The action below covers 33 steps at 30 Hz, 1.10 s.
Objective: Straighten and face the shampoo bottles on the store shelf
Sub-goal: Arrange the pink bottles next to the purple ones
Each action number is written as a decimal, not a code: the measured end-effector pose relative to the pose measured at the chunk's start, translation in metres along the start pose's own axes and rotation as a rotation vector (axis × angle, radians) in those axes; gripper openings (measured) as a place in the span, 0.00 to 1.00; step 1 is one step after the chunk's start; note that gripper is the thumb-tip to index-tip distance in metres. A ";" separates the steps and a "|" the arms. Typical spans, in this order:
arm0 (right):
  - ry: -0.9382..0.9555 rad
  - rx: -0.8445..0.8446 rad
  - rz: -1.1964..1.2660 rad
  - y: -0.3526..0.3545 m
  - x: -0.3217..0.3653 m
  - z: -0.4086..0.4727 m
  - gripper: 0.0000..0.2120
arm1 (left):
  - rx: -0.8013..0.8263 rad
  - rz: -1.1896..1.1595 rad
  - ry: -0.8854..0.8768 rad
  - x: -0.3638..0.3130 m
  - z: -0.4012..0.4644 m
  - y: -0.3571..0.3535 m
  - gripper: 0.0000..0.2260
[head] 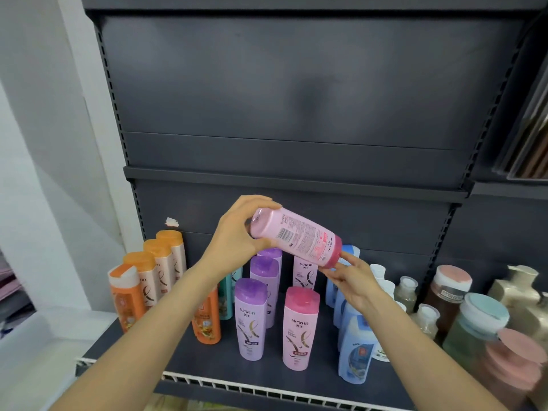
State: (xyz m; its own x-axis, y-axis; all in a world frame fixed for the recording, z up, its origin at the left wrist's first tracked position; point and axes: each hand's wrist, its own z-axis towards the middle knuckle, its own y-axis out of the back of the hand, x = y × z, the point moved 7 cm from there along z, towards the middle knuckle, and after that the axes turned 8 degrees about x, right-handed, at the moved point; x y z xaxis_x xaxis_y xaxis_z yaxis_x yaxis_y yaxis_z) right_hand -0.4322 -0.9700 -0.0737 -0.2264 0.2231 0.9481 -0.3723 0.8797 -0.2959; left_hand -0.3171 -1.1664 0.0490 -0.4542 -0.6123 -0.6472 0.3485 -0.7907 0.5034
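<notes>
Task partway, I judge. On shelf (267,378) purple bottle (250,318) and pink bottle (300,327) stand upright at front, labels out; orange row (148,277) and blue row (354,345) lined front to back. One orange bottle (207,318) sits apart from its row, still to align.

I see held pink bottle (296,237) in air above rows, lying near horizontal, back label toward me, dark cap right, not yet placed.

Left hand (237,232) curled round base end. Right hand (354,281) below cap, fingertips (344,256) touching cap end; pinch or mere support, cannot tell.

Head view, close, looking forward and down at shelf (267,369), both hands
</notes>
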 end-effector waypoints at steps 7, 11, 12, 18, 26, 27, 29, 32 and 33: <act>0.048 0.034 -0.118 0.003 0.000 -0.007 0.26 | -0.212 -0.122 0.287 0.029 -0.008 0.011 0.20; 0.156 0.000 -0.196 0.003 0.004 -0.007 0.23 | -0.287 -0.151 0.391 0.042 -0.013 0.016 0.15; 0.185 -0.015 -0.227 0.004 0.006 -0.008 0.22 | -0.296 -0.176 0.420 0.045 -0.014 0.017 0.14; 0.320 -0.091 -0.213 0.003 0.015 -0.017 0.15 | -0.273 -0.321 0.638 0.080 -0.026 0.020 0.20; 0.331 0.002 -0.060 -0.027 0.034 -0.018 0.15 | -0.164 -0.528 0.839 0.103 -0.047 0.004 0.21; 0.335 -0.014 -0.059 -0.029 0.037 -0.020 0.15 | -0.129 -0.526 0.866 0.106 -0.048 0.001 0.21; 0.354 -0.046 -0.069 -0.035 0.045 -0.024 0.14 | -0.064 -0.531 0.894 0.111 -0.048 -0.005 0.21; 0.415 -0.109 -0.128 -0.042 0.061 -0.031 0.14 | -0.029 -0.537 0.918 0.116 -0.048 -0.013 0.20; 0.435 -0.136 -0.152 -0.044 0.065 -0.033 0.14 | -0.010 -0.514 0.927 0.118 -0.048 -0.015 0.19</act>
State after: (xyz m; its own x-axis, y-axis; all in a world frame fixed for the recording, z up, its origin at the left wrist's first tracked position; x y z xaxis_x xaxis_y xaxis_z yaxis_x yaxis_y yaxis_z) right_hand -0.4013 -0.9801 0.0049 0.2301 0.2172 0.9486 -0.2444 0.9564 -0.1597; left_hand -0.3369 -1.2270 -0.0621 0.2527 0.0356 -0.9669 0.3008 -0.9527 0.0435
